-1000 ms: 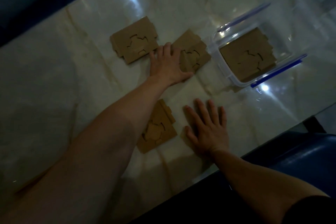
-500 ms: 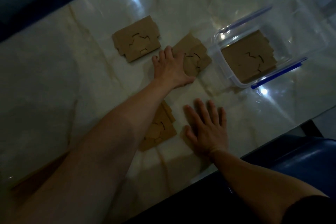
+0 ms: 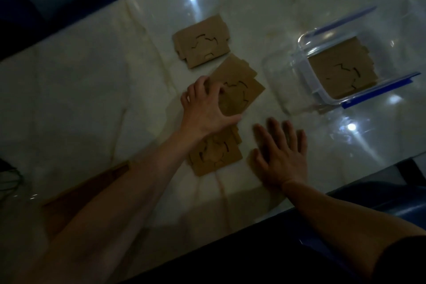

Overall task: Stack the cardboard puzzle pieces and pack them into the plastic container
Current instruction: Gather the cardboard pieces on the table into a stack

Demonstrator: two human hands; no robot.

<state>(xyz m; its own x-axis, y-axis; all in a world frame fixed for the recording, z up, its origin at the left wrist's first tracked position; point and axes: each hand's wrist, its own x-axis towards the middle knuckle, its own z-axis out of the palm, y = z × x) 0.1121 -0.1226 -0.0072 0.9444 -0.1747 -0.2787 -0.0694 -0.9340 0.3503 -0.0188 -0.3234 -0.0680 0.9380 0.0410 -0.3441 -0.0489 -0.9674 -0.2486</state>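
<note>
Near the table (image 3: 92,90) front edge, the left hand (image 3: 205,108) grips the middle puzzle stack (image 3: 239,85), hiding its corner; the right hand (image 3: 282,157) lies spread flat.

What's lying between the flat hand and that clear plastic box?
Only bare tabletop separates the right hand from the plastic container, per the head view.

Left hand (image 3: 207,108) curled, right hand (image 3: 282,157) flat
</note>
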